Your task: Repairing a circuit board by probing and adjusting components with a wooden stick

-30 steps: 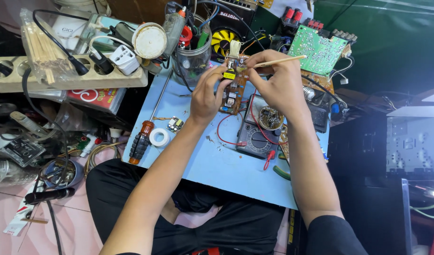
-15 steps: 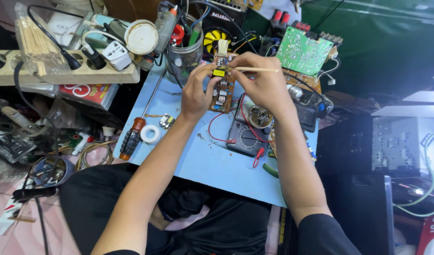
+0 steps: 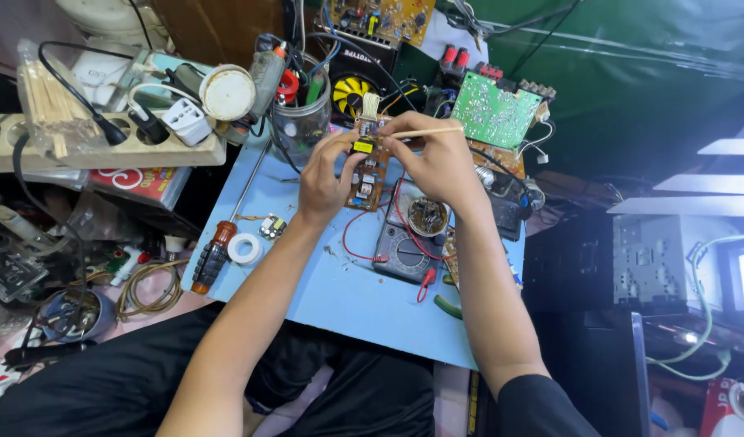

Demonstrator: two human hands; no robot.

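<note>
Brown board: small brown circuit board (image 3: pixel 367 166) was lifted for access.
Left hand (image 3: pixel 325 180): fingers gripped board.
Right hand (image 3: pixel 437 158): fingers pinched thin wooden stick (image 3: pixel 427 132).

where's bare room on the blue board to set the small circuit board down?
Blue board: bare patch in the near middle, between the tape roll on one side and the multimeter on the other. A smaller patch lies below the glass jar. The far edge and the area around the green circuit board are crowded.

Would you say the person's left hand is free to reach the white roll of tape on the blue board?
Probably not yet: the left hand grips the small brown circuit board, though the white tape roll lies uncovered nearby.
</note>
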